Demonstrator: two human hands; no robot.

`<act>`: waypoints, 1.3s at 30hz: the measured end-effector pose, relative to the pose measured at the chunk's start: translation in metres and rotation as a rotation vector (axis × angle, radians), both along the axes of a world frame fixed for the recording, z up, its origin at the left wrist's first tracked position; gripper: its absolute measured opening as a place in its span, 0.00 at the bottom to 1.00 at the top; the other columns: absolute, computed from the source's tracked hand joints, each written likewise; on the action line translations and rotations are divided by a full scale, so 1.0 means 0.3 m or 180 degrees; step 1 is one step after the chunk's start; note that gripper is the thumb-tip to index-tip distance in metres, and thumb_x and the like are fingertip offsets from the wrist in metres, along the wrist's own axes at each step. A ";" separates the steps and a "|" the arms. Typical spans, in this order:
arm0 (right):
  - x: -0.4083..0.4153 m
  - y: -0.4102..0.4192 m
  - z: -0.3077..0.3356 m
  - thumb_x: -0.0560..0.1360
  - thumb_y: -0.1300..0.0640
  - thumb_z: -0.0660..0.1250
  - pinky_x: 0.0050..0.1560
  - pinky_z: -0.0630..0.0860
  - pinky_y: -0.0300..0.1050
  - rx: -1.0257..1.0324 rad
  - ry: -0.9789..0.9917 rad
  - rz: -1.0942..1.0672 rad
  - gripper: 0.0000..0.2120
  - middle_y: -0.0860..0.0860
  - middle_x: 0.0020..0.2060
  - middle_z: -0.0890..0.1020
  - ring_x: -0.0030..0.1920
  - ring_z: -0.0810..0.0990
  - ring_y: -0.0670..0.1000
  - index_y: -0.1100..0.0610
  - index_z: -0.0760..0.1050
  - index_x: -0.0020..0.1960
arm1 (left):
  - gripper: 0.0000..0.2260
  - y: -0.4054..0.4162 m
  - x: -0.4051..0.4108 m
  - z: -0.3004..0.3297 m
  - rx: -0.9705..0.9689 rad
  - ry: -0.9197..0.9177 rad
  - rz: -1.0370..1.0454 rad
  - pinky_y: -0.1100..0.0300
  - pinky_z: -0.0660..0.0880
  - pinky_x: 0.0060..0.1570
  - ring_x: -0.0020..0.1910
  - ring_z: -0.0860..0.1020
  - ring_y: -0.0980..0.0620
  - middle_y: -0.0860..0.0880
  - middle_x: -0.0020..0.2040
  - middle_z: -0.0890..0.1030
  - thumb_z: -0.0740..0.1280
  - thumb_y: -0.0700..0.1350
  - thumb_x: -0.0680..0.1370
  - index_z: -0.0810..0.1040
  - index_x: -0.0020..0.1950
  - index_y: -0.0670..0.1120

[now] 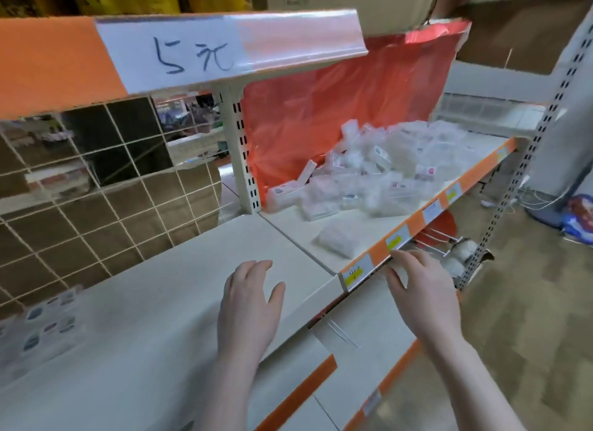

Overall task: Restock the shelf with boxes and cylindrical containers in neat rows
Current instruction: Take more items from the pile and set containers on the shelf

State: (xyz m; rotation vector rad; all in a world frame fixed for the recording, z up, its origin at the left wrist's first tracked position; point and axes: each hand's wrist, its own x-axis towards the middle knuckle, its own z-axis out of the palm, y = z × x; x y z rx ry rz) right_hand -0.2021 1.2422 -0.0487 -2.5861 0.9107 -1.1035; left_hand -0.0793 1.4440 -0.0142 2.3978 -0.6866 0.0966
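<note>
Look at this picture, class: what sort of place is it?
Probably a shop aisle. A handwritten price sign fronts the upper shelf, yellow price labels line the shelf edge, and small clear packets lie heaped on it.

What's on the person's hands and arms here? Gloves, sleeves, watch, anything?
Nothing worn that shows. The left hand and right hand are bare, no gloves, rings or watch in view. Both forearms are bare down to the bottom edge of the picture; no sleeve visible.

Shop — price-tagged shelf (pixel 417 219)
</note>
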 end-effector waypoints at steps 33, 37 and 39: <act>0.275 -1.356 -0.013 0.70 0.63 0.72 0.49 0.74 0.55 0.0305 0.0111 0.0988 0.17 0.60 0.49 0.80 0.50 0.77 0.63 0.62 0.77 0.58 | 0.17 -1.260 0.105 -0.008 -0.0081 -0.0036 0.0950 0.60 0.64 0.62 0.65 0.69 0.49 0.49 0.64 0.74 0.67 0.46 0.76 0.75 0.65 0.47; 0.305 -1.384 -0.033 0.69 0.62 0.72 0.49 0.74 0.54 0.0377 0.0297 0.1150 0.18 0.60 0.48 0.80 0.49 0.76 0.64 0.62 0.78 0.58 | 0.17 -1.307 0.097 0.002 -0.0039 -0.0032 0.1050 0.60 0.63 0.63 0.65 0.69 0.49 0.49 0.64 0.73 0.67 0.46 0.76 0.75 0.65 0.48; 0.317 -1.392 -0.046 0.66 0.64 0.74 0.47 0.74 0.54 0.0311 0.0339 0.1219 0.18 0.61 0.45 0.81 0.46 0.76 0.64 0.62 0.79 0.55 | 0.17 -1.319 0.093 0.002 -0.0029 -0.0006 0.1074 0.61 0.63 0.63 0.66 0.69 0.50 0.50 0.65 0.73 0.67 0.46 0.76 0.74 0.65 0.48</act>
